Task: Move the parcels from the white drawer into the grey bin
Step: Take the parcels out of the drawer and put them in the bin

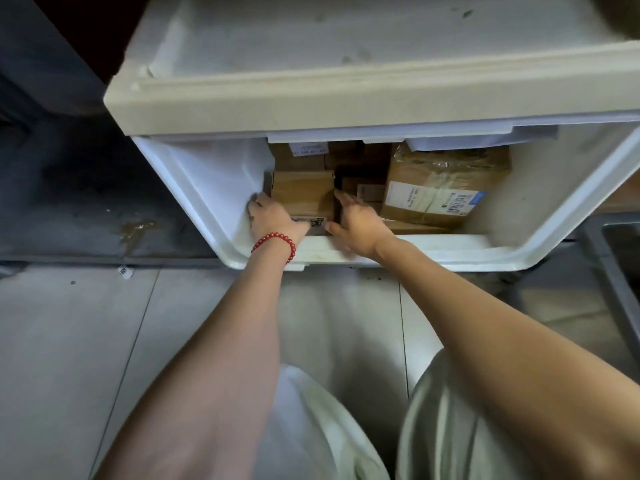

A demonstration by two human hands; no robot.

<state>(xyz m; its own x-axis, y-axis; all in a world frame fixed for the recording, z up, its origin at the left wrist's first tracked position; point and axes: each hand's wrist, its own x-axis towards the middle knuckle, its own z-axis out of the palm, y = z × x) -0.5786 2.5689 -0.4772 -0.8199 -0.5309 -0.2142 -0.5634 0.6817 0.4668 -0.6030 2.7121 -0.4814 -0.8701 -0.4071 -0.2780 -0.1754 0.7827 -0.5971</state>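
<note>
Left hand (273,216): curled round the left side of the small cardboard parcel (303,195), fingers down between box and drawer wall. Red bead bracelet (273,244) at the wrist.
Right hand (356,221): fingers straight, laid flat along the parcel's right side. Thumb spread toward the front lower edge. Pressing, not wrapped.
Step in hand: judged to be securing a two-sided hold on the front-left parcel ahead of the lift. Parcel not yet clear of the drawer.
Next move: calls for squeezing inward from both sides and lifting up and forward, past the front rim and out from under the overhanging upper drawer unit (346,109). Then a carry rightward to the bin. Little finger room on the right, where neighbouring boxes sit close.
Parcel, location: inside the white drawer (415,249), front-left, just beside the left wall. Resting on the drawer bottom or on other contents; cannot tell which.
Parcel, appearance: plain brown carton, taped, rigid-looking. Printed label on the near face, partly hidden by the left hand.
Remaining load: large taped parcel (440,188) with white shipping label at the right. Rear parcels (301,154) in shadow behind; count uncertain.
Grey bin (604,268): only a portion of rim in view at the right edge, beside the drawer. Contents not visible.
Surroundings: tiled floor (86,323) below the drawer front.
Progress: judged incomplete, with several parcels yet to move.
</note>
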